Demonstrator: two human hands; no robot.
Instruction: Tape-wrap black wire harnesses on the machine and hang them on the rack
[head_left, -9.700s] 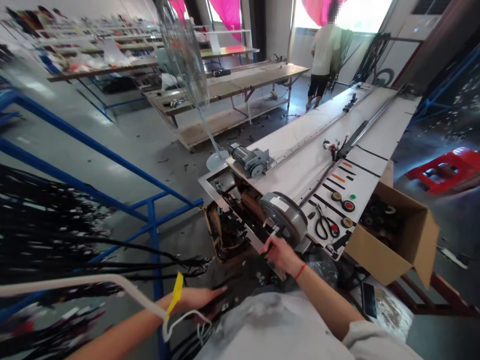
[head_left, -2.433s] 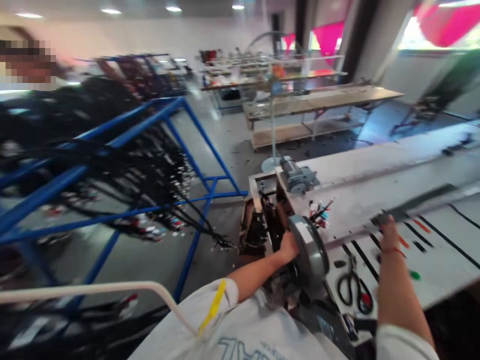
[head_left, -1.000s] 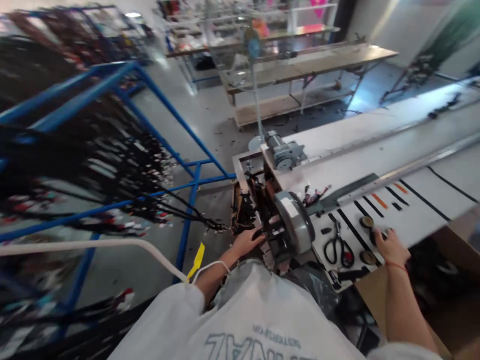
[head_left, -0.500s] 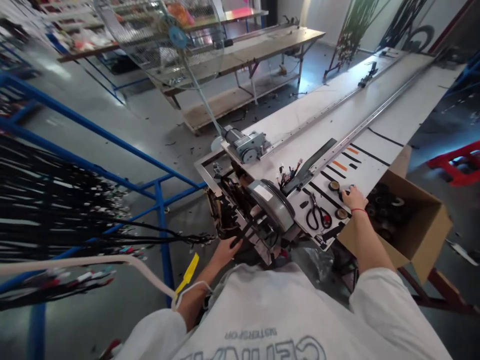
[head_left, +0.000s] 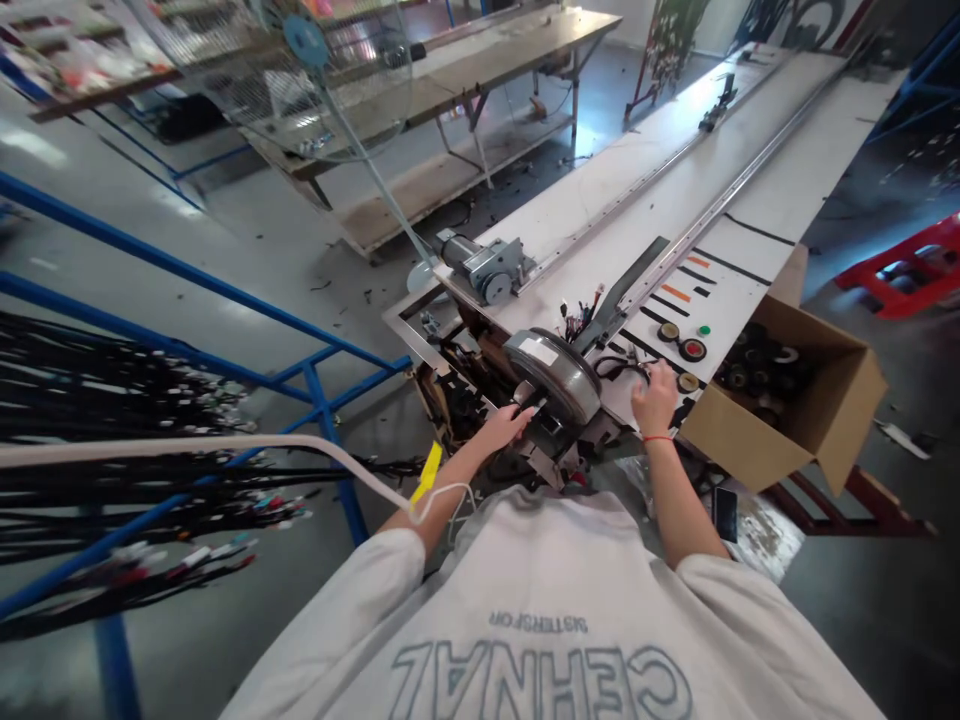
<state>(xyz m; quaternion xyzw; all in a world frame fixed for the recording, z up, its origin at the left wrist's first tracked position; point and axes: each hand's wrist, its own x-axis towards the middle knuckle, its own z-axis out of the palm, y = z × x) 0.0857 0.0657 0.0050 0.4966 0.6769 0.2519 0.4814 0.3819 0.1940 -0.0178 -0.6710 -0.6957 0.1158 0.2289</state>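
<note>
My left hand (head_left: 508,427) is closed at the near side of a round grey machine wheel (head_left: 553,370). Something dark shows at its fingertips, too small to make out. Over the near edge of the white bench, my right hand (head_left: 655,398) has its fingers curled at a pair of black-handled scissors (head_left: 619,368), partly hidden by the hand. Just beyond it lie a tape roll (head_left: 667,332) and a black roll with a red centre (head_left: 693,348). Another tape roll (head_left: 687,382) sits right beside the hand.
A cardboard box (head_left: 780,440) full of dark tape rolls stands right of the bench. Black and orange strips (head_left: 676,293) lie on the white top, near a metal rail (head_left: 720,200). Black wire harnesses (head_left: 112,400) hang from a blue frame (head_left: 322,400) on my left.
My left hand has risen and moved right to the wheel. My right hand has left the tape rolls and come left to the scissors, which have shifted. The view has tilted.
</note>
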